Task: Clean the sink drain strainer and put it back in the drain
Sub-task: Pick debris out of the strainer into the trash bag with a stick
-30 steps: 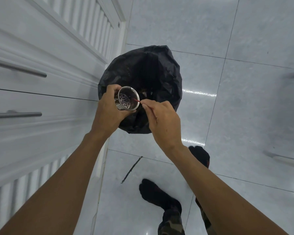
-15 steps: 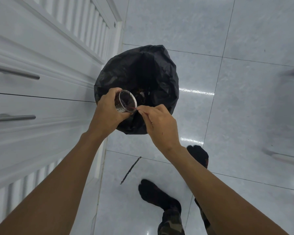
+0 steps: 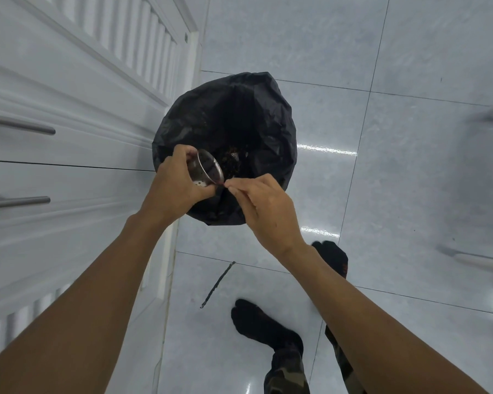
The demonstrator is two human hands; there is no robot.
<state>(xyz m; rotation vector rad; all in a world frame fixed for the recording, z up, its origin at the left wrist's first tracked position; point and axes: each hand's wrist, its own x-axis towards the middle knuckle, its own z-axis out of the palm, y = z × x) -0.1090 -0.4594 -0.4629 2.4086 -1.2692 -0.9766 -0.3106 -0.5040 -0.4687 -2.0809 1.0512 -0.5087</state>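
Tipped further than a second ago, the strainer (image 3: 205, 172) is gripped by the left hand (image 3: 174, 184), mouth facing two o'clock over the bin bag (image 3: 239, 109); at its four o'clock rim a pick (image 3: 222, 183), seemingly, is pinched by the right hand (image 3: 264, 206)

Bright, glare streaks on floor (image 3: 396, 137), edges warped.

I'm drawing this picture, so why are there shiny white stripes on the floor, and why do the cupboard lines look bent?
Head view: the stripes are glare, light bouncing off the glossy floor tiles. Head view again: the wide-angle lens curves the cupboard lines near the picture's edges. The bin bag is too dark inside to show much.
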